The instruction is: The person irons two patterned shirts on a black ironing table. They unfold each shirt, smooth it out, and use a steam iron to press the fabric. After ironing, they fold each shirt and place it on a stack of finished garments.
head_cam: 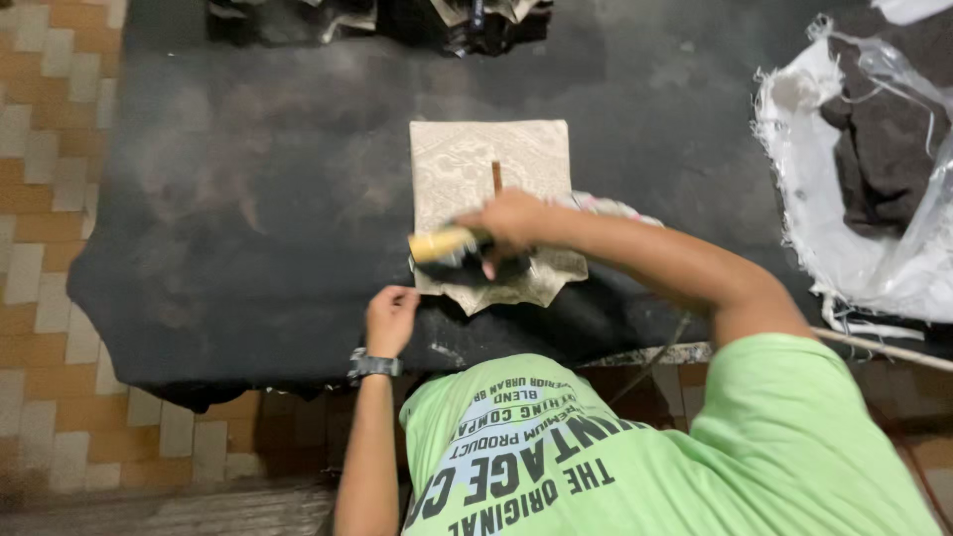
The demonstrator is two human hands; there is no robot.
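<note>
1. Cloth (pixel 491 169), pale beige with a faint woven pattern, lies flat near the middle of my table (pixel 248 199), which is covered in a dark, dusty sheet.
2. My right hand (pixel 511 220) is closed around a brush (pixel 452 248) with a yellowish wooden handle and a dark head, pressed onto the near edge of the cloth.
3. The brush lies crosswise, handle pointing to my left, dark head under my fingers.
4. A thin brown stick (pixel 496 177) pokes up just above my right hand, over the cloth; I cannot tell what it belongs to.
5. My left hand (pixel 390 318) rests on the table's near edge, just beside the cloth's lower left corner, fingers curled loosely and holding nothing.
6. A watch (pixel 372 366) with a dark strap sits on my left wrist.
7. The cloth's near edge is ragged and uneven, while its far corners are square.
8. At the right end of the table lies a white sack (pixel 804 199), torn open, with dark fabric (pixel 879 149) inside and clear plastic over it.
9. More dark bundles (pixel 377 20) sit at the far edge.
10. A tiled floor (pixel 40 149) in tan and cream shows to my left.
</note>
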